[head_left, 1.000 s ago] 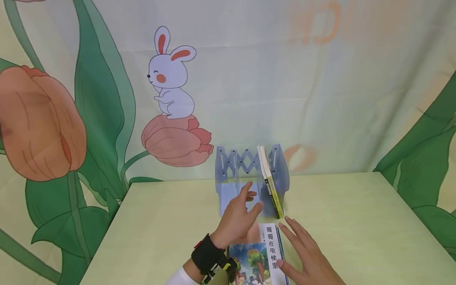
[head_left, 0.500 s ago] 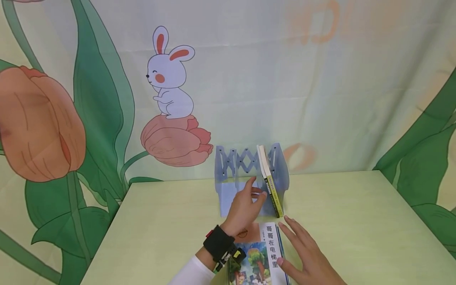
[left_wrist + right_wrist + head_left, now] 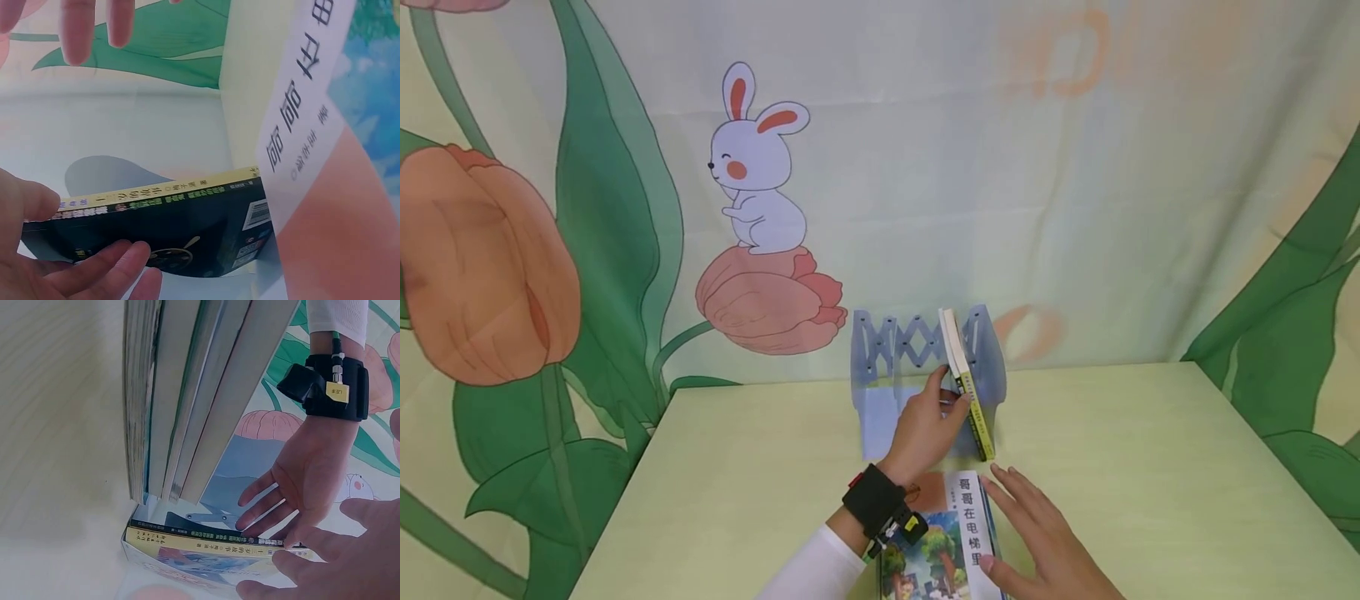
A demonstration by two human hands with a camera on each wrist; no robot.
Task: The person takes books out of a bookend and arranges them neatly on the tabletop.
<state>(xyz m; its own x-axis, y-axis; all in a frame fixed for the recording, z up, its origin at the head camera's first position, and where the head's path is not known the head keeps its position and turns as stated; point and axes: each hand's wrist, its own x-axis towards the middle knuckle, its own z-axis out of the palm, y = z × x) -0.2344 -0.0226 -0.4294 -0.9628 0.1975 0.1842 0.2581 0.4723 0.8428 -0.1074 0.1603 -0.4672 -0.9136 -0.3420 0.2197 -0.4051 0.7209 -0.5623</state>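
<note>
In the head view, my left hand point(image 3: 921, 437) reaches into a blue expandable book rack point(image 3: 859, 358). Two thin books lean there against its right side, one with a yellow spine point(image 3: 978, 421), the other dark-covered point(image 3: 187, 240). The left wrist view has the thumb at the spines and the fingertips against the dark cover, with the fingers only slightly bent. My right hand point(image 3: 1045, 533), fingers spread and holding nothing, is at the right side of a stack of books point(image 3: 936, 546). The top book has a white strip with black characters and a picture of trees.
The stack lies on the pale green-yellow table point(image 3: 722, 483), in front of the rack. Several page edges point(image 3: 194, 381) of it show in the right wrist view. Behind the table hangs a cloth backdrop point(image 3: 910, 183) with a rabbit and tulips.
My left hand has moved right and slightly forward inside the rack, from short of the leaning books to touching them. The right hand stays nearly still beside the stack.
</note>
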